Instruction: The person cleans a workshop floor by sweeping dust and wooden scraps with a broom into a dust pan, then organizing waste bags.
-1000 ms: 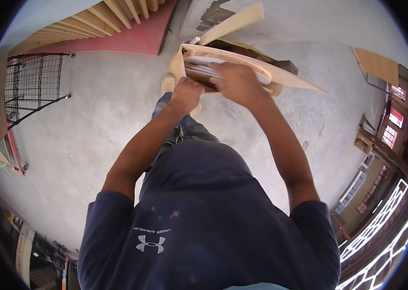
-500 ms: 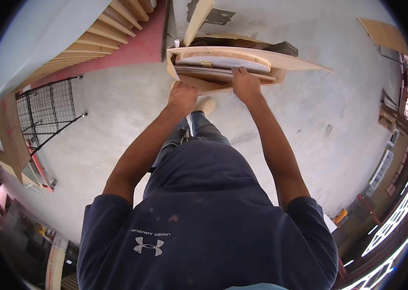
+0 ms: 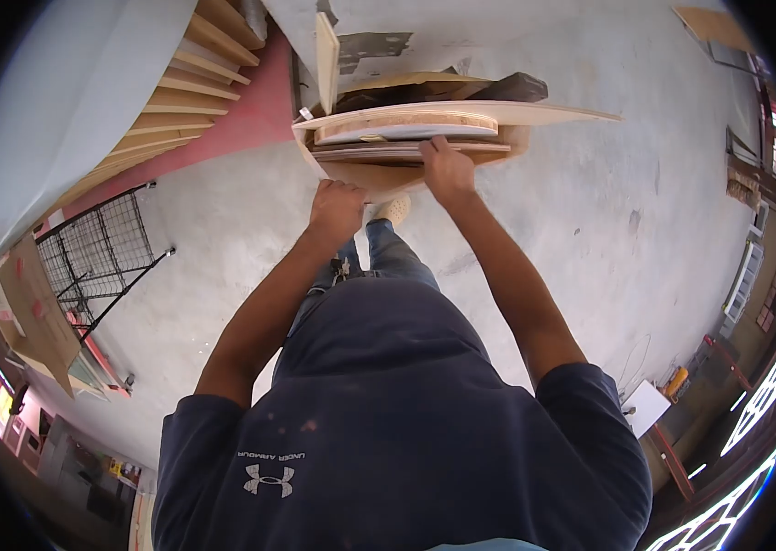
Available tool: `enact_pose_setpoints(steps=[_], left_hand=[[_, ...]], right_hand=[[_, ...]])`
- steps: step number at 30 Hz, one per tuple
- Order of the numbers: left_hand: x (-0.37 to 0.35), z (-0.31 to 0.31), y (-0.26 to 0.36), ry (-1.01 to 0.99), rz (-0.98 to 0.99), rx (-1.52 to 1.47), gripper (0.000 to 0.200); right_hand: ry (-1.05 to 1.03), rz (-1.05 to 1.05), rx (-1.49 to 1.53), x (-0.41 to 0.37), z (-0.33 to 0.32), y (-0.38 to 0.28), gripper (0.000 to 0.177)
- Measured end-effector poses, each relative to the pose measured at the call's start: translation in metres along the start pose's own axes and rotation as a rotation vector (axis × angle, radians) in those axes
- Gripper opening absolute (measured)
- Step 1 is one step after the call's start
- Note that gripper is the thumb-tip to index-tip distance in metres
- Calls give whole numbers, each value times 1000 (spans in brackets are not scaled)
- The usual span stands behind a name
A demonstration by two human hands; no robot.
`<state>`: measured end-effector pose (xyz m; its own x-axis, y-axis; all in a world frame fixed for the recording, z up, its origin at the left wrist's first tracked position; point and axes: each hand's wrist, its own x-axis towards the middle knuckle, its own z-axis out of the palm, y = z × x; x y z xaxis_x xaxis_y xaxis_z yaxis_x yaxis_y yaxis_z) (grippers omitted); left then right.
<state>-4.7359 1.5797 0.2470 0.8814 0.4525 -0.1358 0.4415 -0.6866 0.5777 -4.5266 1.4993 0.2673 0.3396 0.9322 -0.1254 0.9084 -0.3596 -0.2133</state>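
Note:
A narrow cardboard box [image 3: 379, 176] stands in front of me, its near wall pulled outward. Fingers of my left hand [image 3: 337, 209] are closed over the near left edge of that wall. My right hand [image 3: 449, 173] reaches over the middle of the box, its fingers pinched on the top edge of thin wooden panels [image 3: 351, 151] standing inside. Behind these panels is a thick board with a curved wooden edge [image 3: 406, 123] and a whitish face. A larger pale wooden sheet [image 3: 544, 112] rises behind it and sticks out to the right.
Dark and yellowish sheets [image 3: 507, 88] lie beyond the box, beside an upright pale board [image 3: 326, 62]. Wooden slats [image 3: 181, 99] line the upper left above a red panel [image 3: 255, 115]. A black wire rack [image 3: 103, 243] and a cardboard piece [image 3: 34, 298] stand left on the concrete floor [image 3: 590, 257].
The view has shifted, so the box and both hands sit slightly further left and lower. Both hands keep their holds. The panels lean a little differently against the curved board.

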Motion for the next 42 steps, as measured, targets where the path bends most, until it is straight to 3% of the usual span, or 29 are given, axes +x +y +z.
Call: enact_pose_setpoints(steps=[2,5,9,13,14,17,22,24,30,32,34,42], left_hand=[[0,-2,0,-7,-3,18,11],[2,-1,1,-28,6,44,8],[-1,-7,0,-1,8,-11,5],[-1,-3,-2,1,40,-3,6],[0,-2,-3,-38,38,4,6],[3,-5,-4,-143,-2,23,7],[1,-15,-2,-186,-73,-80,9],[-1,-13,-3,-196,-79,-88,9],[-4,-8,0,-102,22,-3,8],[1,-11,3,-125,14,29,8],[1,-10,5,-144,1,66,9],[-3,-8,8,-141,-38,10,8]], right_hand=[[-61,-204,31,-3,9,-15,10],[-202,-277,-27,12,40,-35,13],[-252,-270,-97,23,49,-58,16],[-398,-75,-140,8,52,-70,20],[-467,30,-153,7,55,-71,23],[-540,67,-155,19,58,-71,29],[-582,-50,-168,33,53,-82,29],[-665,-200,-223,33,57,-85,32],[-555,-129,-355,7,60,-80,42],[-607,-42,-279,6,51,-77,43],[-439,25,-142,3,53,-75,46],[-520,-19,-201,7,62,-71,43]])
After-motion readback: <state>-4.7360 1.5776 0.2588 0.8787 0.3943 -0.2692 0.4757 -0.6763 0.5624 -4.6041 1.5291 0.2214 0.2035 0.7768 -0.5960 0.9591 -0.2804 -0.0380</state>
